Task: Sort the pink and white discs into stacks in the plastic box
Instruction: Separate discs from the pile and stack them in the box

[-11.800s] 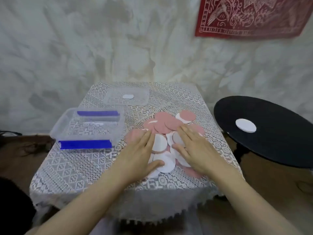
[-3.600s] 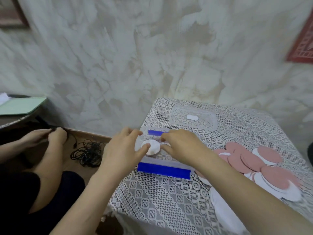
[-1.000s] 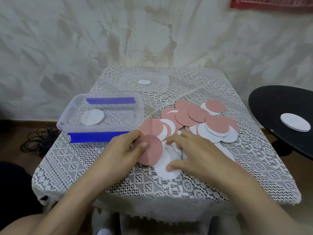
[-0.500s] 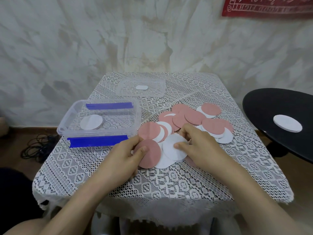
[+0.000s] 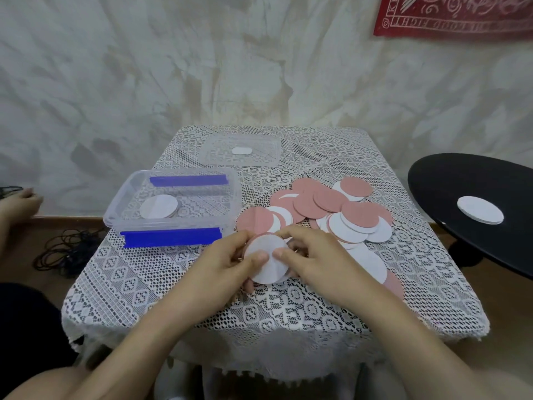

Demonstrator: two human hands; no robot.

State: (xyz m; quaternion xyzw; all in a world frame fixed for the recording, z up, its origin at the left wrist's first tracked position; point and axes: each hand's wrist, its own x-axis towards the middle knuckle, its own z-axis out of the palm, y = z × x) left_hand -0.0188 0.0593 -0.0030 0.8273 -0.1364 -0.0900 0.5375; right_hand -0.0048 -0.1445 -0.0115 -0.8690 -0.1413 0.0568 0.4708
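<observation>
A white disc (image 5: 266,259) with a pink disc edge showing behind it is held between both hands just above the lace cloth. My left hand (image 5: 223,264) grips its left side, thumb on top. My right hand (image 5: 313,258) pinches its right side. A loose pile of pink and white discs (image 5: 326,209) spreads to the right on the table. The clear plastic box (image 5: 170,223) with blue clips stands at the left; a white disc stack (image 5: 158,206) lies inside it.
The box's clear lid (image 5: 239,151) lies at the back of the table. A black round table (image 5: 473,197) on the right carries a white disc (image 5: 480,209). Another person's hand (image 5: 17,203) is at the left edge, with cables (image 5: 66,249) on the floor.
Both hands have come together on the white disc, which now covers the pink disc my left hand held half a second ago. The view has tilted slightly.
</observation>
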